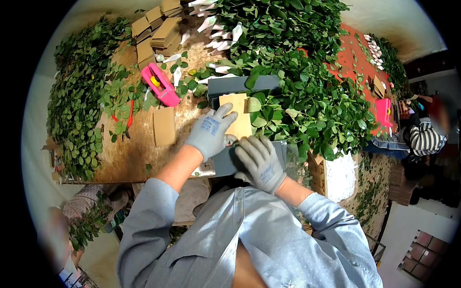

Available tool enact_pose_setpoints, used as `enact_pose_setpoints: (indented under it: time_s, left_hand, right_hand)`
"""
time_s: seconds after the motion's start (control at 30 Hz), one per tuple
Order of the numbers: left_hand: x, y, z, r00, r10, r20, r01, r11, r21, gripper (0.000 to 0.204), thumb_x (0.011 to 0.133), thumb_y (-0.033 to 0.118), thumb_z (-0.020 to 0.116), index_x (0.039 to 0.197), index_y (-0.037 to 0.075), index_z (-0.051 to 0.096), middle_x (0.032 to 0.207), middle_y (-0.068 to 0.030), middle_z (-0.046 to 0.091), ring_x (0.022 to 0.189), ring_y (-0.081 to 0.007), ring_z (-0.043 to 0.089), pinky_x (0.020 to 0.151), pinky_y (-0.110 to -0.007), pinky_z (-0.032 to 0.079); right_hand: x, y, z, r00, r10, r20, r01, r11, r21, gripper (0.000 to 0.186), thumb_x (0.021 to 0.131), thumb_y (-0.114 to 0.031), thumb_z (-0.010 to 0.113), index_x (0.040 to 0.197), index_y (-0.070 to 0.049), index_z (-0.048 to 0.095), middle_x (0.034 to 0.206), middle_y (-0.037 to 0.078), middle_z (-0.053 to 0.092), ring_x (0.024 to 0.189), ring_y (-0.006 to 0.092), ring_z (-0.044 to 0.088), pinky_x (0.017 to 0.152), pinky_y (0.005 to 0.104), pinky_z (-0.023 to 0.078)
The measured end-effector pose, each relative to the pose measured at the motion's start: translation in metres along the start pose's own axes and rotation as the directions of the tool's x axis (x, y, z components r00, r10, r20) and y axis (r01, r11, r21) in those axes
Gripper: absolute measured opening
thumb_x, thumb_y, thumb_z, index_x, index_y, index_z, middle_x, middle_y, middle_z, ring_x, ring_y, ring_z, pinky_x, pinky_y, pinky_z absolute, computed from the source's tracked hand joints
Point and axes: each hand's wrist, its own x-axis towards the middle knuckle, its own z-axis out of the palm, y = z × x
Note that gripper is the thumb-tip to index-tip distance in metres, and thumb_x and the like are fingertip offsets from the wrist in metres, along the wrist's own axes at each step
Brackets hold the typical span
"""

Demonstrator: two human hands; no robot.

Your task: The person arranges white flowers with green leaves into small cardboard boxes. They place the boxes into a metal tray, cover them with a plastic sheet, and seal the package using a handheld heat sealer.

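My gloved left hand (211, 132) grips a light tan cardboard piece (235, 104), fingers bent over its face. The cardboard lies between a long grey block (243, 83) behind and a grey board (226, 162) at the table's front edge. My gloved right hand (259, 161) is over the grey board, fingers curled at the cardboard's lower end; what they hold is hidden. A separate cardboard piece (164, 126) lies to the left, below a pink tape dispenser (165, 91).
Rose foliage (307, 91) is heaped right and behind, more (77, 105) along the left. Cardboard stacks (163, 31), white flower sleeves (221, 38) and red-handled shears (129, 115) are on the table (125, 158). A co-worker (422, 134) is at right, another (81, 206) at lower left.
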Motion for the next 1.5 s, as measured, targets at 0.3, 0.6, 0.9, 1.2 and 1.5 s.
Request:
enact_pose_setpoints:
  time_s: [0.3,0.6,0.9,1.2,1.5]
  left_hand:
    - [0.006,0.000,-0.006,0.999,0.049,0.017,-0.050,0.997,0.054,0.063,0.079,0.037,0.082,0.132,0.009,0.062,0.144,-0.0132,0.051,0.117,-0.0364,0.061,0.099,-0.046,0.050]
    - [0.019,-0.018,-0.004,0.992,0.124,0.027,-0.121,0.989,-0.082,0.059,0.075,0.026,0.085,0.127,0.010,0.063,0.134,-0.0141,0.053,0.118,-0.0368,0.060,0.098,-0.044,0.051]
    - [0.011,-0.061,0.014,0.999,0.026,0.039,0.013,0.656,-0.755,0.038,0.089,0.003,0.063,0.127,0.005,0.065,0.146,-0.0134,0.053,0.128,-0.0313,0.058,0.107,-0.036,0.047]
    - [-0.049,-0.029,0.017,0.849,-0.257,-0.463,0.001,0.875,-0.483,0.040,0.093,0.019,0.066,0.130,0.003,0.065,0.127,-0.0165,0.065,0.119,-0.0313,0.063,0.097,-0.042,0.053]
    - [-0.034,0.037,0.041,0.982,0.067,-0.176,-0.034,0.982,0.185,0.049,0.090,0.017,0.051,0.137,0.007,0.059,0.150,-0.0097,0.051,0.090,-0.0229,0.054,0.073,-0.040,0.048]
  right_hand:
    - [-0.009,-0.011,-0.022,0.977,-0.172,0.123,0.204,0.921,-0.332,0.038,0.086,-0.019,0.058,0.119,-0.002,0.065,0.114,0.014,0.065,0.106,0.0298,0.063,0.093,0.0433,0.051]
    - [0.057,0.012,-0.071,0.953,-0.018,0.303,0.149,0.898,-0.414,0.018,0.093,-0.028,0.058,0.087,-0.013,0.066,0.088,0.006,0.062,0.083,0.0228,0.062,0.070,0.0394,0.047]
    - [0.130,0.085,-0.031,0.804,0.279,0.525,-0.094,0.932,-0.350,0.031,0.099,-0.036,0.055,0.106,-0.011,0.072,0.113,0.012,0.072,0.100,0.0321,0.071,0.084,0.0441,0.054]
    - [0.131,0.108,-0.013,0.713,0.322,0.623,-0.246,0.947,-0.208,0.037,0.102,-0.041,0.052,0.107,-0.011,0.072,0.111,0.015,0.072,0.103,0.0360,0.069,0.087,0.0465,0.053]
    - [0.149,0.103,-0.030,0.703,0.273,0.656,-0.195,0.962,-0.191,0.033,0.100,-0.036,0.054,0.103,-0.008,0.070,0.106,0.019,0.072,0.101,0.0377,0.068,0.088,0.0462,0.053]
